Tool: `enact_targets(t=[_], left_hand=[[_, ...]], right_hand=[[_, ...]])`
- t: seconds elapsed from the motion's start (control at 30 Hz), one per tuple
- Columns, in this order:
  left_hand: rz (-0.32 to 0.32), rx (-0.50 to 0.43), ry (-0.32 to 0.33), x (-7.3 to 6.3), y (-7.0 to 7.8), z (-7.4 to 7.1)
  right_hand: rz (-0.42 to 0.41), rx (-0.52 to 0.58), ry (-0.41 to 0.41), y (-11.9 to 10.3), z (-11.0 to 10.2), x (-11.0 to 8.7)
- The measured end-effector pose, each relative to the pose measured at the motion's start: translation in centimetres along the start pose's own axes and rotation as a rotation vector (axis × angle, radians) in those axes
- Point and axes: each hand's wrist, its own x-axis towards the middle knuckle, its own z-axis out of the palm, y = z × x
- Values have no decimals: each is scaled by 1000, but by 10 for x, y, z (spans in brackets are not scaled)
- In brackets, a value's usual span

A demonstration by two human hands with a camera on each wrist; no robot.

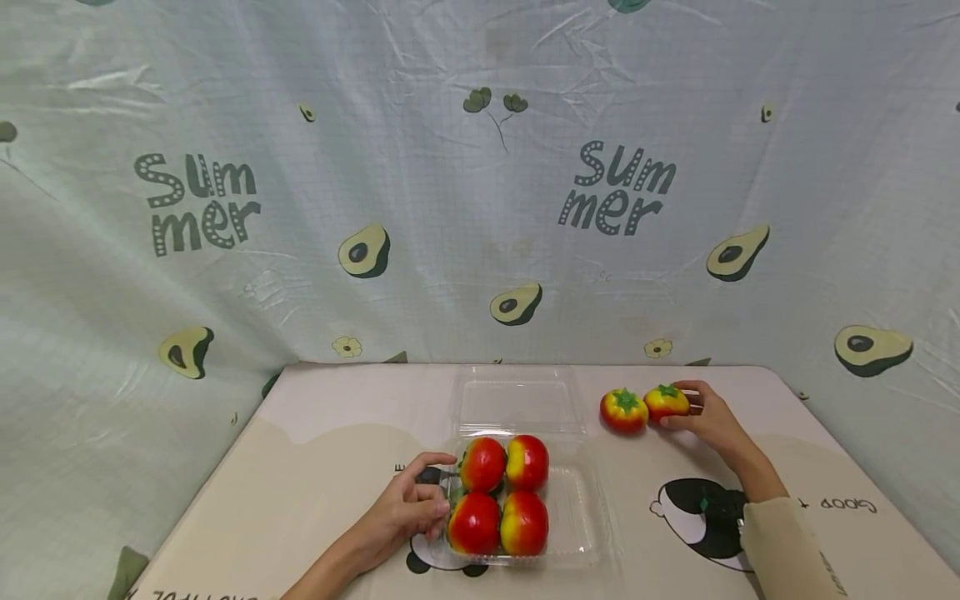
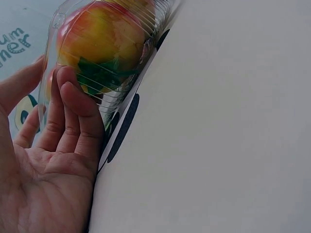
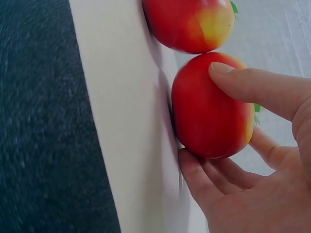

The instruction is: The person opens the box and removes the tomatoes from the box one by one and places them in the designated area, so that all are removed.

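Observation:
At the back right of the table, my right hand (image 1: pixel 712 425) holds a red-and-yellow tomato (image 1: pixel 666 403) with a green star-shaped top. In the right wrist view its thumb (image 3: pixel 252 87) lies on one side of the fruit and the fingers (image 3: pixel 199 177) on the other. A second tomato (image 1: pixel 624 412) touches it on the left. My left hand (image 1: pixel 405 508) rests at the left side of a clear plastic box (image 1: pixel 592 500), fingers loosely bent by its wall. Several tomatoes (image 1: pixel 525 522) fill the left half of that box; its right half is bare.
The box's clear lid (image 1: pixel 517 400) lies folded back behind it. A printed cloth (image 1: pixel 442 183) hangs along the table's rear edge. Cartoon prints and lettering mark the pale tabletop (image 1: pixel 315 467).

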Motion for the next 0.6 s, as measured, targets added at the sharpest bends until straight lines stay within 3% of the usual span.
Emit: enact_targets(t=[0.6], left_hand=[[-2,-5,1,-1,-1,0]], right_hand=[[21,-2,-23,-1,-1,-1]])
